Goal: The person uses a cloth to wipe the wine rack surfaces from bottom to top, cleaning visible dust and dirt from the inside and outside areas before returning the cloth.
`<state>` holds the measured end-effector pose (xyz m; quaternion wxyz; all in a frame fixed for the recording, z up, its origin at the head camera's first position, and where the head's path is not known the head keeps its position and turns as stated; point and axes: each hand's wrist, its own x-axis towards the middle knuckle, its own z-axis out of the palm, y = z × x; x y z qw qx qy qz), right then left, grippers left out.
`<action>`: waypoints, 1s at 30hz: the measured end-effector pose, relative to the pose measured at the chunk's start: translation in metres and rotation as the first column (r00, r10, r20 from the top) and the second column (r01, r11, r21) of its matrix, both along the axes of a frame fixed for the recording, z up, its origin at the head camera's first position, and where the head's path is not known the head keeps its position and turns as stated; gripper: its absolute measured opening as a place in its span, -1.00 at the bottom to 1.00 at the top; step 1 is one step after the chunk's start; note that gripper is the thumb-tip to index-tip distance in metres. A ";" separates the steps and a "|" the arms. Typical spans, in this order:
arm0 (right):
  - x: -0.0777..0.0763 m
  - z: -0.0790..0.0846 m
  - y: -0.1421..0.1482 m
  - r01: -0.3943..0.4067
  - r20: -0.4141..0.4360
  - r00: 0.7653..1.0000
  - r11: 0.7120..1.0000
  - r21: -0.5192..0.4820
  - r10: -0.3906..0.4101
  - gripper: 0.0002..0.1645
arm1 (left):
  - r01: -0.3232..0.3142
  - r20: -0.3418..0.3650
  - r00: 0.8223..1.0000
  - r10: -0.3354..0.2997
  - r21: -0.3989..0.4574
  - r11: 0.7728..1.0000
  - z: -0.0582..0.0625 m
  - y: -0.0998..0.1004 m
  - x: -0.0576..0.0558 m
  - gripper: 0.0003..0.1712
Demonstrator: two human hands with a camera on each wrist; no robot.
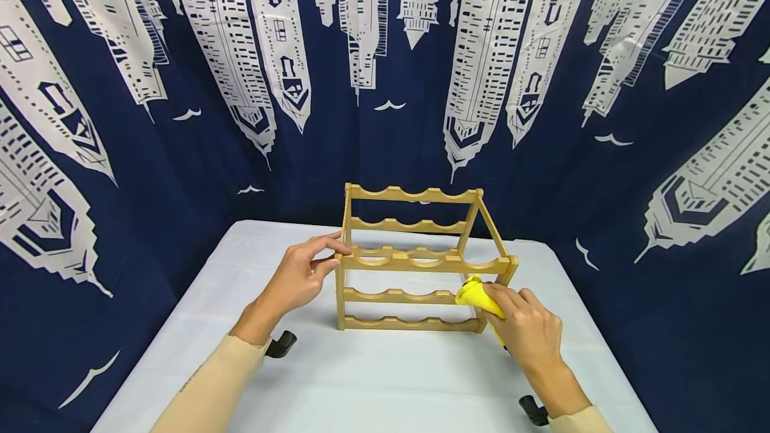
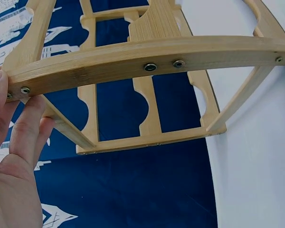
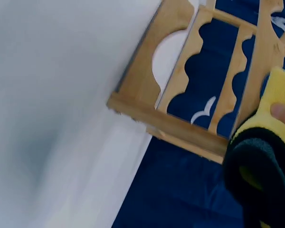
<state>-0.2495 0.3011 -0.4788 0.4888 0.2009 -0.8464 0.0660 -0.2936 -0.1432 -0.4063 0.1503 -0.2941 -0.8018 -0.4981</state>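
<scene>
A light wooden wine rack (image 1: 427, 264) with scalloped rails stands upright on the white table, in the middle of the head view. My left hand (image 1: 301, 274) holds its upper front left corner. In the left wrist view, thumb and fingers of that left hand (image 2: 19, 142) lie on either side of the side bar (image 2: 104, 61). At the rack's right end, my right hand (image 1: 529, 326) grips a folded yellow cloth (image 1: 476, 294) against the front, by the middle rail. The right wrist view shows the cloth's dark grey side (image 3: 256, 156) folded outward beside the rack's frame (image 3: 168, 121).
The white-covered table (image 1: 373, 379) ends just behind the rack. A navy curtain (image 1: 373, 152) with white skyline prints hangs behind and on both sides. Black wrist pieces (image 1: 281, 345) show beside both forearms.
</scene>
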 end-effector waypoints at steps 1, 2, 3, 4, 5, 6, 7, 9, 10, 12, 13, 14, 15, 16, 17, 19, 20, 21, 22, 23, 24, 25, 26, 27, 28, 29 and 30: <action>0.001 -0.001 0.000 0.000 -0.007 1.000 1.000 -0.008 0.000 -0.19 | 0.000 0.002 1.000 0.000 0.003 1.000 -0.001 0.000 0.000 -0.71; 0.002 -0.001 0.000 -0.005 -0.009 1.000 1.000 -0.014 0.005 -0.17 | 0.002 0.004 1.000 -0.002 0.006 1.000 -0.002 0.000 0.000 -0.71; 0.003 -0.002 -0.001 -0.012 -0.002 1.000 1.000 -0.023 0.012 -0.18 | 0.006 0.003 1.000 -0.006 0.008 1.000 -0.003 0.000 0.000 -0.71; 0.004 -0.002 -0.001 -0.025 0.005 1.000 0.999 -0.035 0.026 -0.18 | 0.011 0.002 1.000 -0.011 0.011 1.000 -0.004 0.001 -0.001 -0.71; 0.004 -0.002 -0.002 -0.041 0.011 0.999 0.998 -0.048 0.041 -0.17 | 0.016 0.001 1.000 -0.016 0.013 1.000 -0.004 0.001 -0.001 -0.72; 0.005 -0.002 -0.003 -0.056 0.017 0.998 0.997 -0.058 0.058 -0.18 | 0.022 -0.002 1.000 -0.022 0.013 1.000 -0.004 0.001 -0.002 -0.72; 0.005 -0.001 -0.005 -0.077 0.026 0.997 0.994 -0.071 0.079 -0.19 | 0.025 -0.007 1.000 -0.025 0.011 1.000 -0.004 0.001 -0.002 -0.71; 0.005 0.002 -0.010 -0.145 0.024 0.989 0.984 -0.100 0.148 -0.26 | 0.018 -0.014 1.000 -0.018 0.007 1.000 -0.004 0.000 -0.002 -0.68; 0.005 0.003 -0.013 -0.182 0.013 0.983 0.977 -0.110 0.185 -0.35 | 0.012 -0.014 1.000 -0.012 0.008 1.000 -0.003 -0.001 -0.002 -0.67; 0.004 0.008 -0.022 -0.252 -0.022 0.968 0.961 -0.117 0.251 -0.52 | -0.002 -0.014 1.000 0.002 0.010 1.000 -0.003 -0.002 -0.001 -0.63; 0.003 0.011 -0.027 -0.288 -0.046 0.957 0.950 -0.123 0.285 -0.56 | -0.008 -0.014 1.000 0.009 0.010 1.000 -0.004 -0.003 -0.002 -0.62; 0.001 0.015 -0.032 -0.322 -0.071 0.946 0.938 -0.127 0.315 -0.56 | -0.013 -0.013 1.000 0.013 0.011 1.000 -0.004 -0.004 -0.002 -0.61; 0.000 0.018 -0.037 -0.348 -0.092 0.937 0.929 -0.128 0.338 -0.52 | -0.011 -0.010 1.000 0.011 0.015 1.000 -0.003 -0.005 -0.002 -0.62; -0.001 0.022 -0.042 -0.371 -0.111 0.927 0.920 -0.130 0.358 -0.47 | -0.010 -0.011 1.000 0.010 0.019 1.000 -0.004 -0.005 -0.002 -0.63; -0.002 0.026 -0.047 -0.396 -0.127 0.916 0.908 -0.134 0.381 -0.46 | -0.007 -0.017 1.000 0.007 0.021 1.000 -0.004 -0.006 -0.003 -0.63; -0.004 0.034 -0.057 -0.443 -0.149 0.894 0.885 -0.145 0.423 -0.47 | -0.001 -0.034 0.999 0.001 0.022 1.000 -0.003 -0.006 -0.003 -0.65; -0.005 0.038 -0.062 -0.460 -0.152 0.885 0.875 -0.150 0.440 -0.47 | 0.001 -0.045 0.999 0.000 0.023 1.000 -0.002 -0.006 -0.003 -0.65; -0.006 0.041 -0.067 -0.478 -0.155 0.876 0.864 -0.157 0.457 -0.48 | 0.002 -0.061 0.998 0.000 0.024 1.000 -0.002 -0.007 -0.004 -0.65; -0.007 0.044 -0.072 -0.494 -0.155 0.868 0.854 -0.164 0.472 -0.48 | 0.001 -0.074 0.997 0.001 0.022 1.000 -0.001 -0.007 -0.004 -0.65; -0.008 0.047 -0.077 -0.506 -0.155 0.861 0.846 -0.168 0.484 -0.49 | 0.001 -0.087 0.996 0.001 0.022 1.000 0.000 -0.007 -0.004 -0.66; -0.009 0.050 -0.082 -0.516 -0.156 0.855 0.839 -0.171 0.494 -0.49 | 0.000 -0.096 0.995 0.002 0.022 1.000 0.000 -0.007 -0.004 -0.66; -0.009 0.052 -0.087 -0.527 -0.159 0.848 0.832 -0.174 0.505 -0.50 | 0.000 -0.105 0.995 0.002 0.022 1.000 0.000 -0.007 -0.005 -0.66; -0.010 0.055 -0.092 -0.539 -0.163 0.841 0.824 -0.176 0.515 -0.51 | -0.001 -0.113 0.994 0.003 0.022 1.000 0.000 -0.007 -0.005 -0.68; -0.010 0.057 -0.097 -0.551 -0.169 0.834 0.816 -0.178 0.526 -0.52 | 0.001 -0.118 0.993 0.002 0.022 1.000 0.000 -0.007 -0.005 -0.69; -0.010 0.059 -0.101 -0.560 -0.176 0.827 0.809 -0.181 0.533 -0.52 | 0.002 -0.117 0.993 0.001 0.023 1.000 0.000 -0.007 -0.005 -0.70; -0.011 0.062 -0.105 -0.571 -0.183 0.820 0.800 -0.186 0.543 -0.53 | 0.004 -0.123 0.992 0.000 0.027 1.000 -0.001 -0.007 -0.005 -0.71; -0.011 0.064 -0.109 -0.584 -0.189 0.811 0.789 -0.192 0.554 -0.54 | 0.003 -0.123 0.992 0.001 0.032 0.999 -0.001 -0.008 -0.005 -0.71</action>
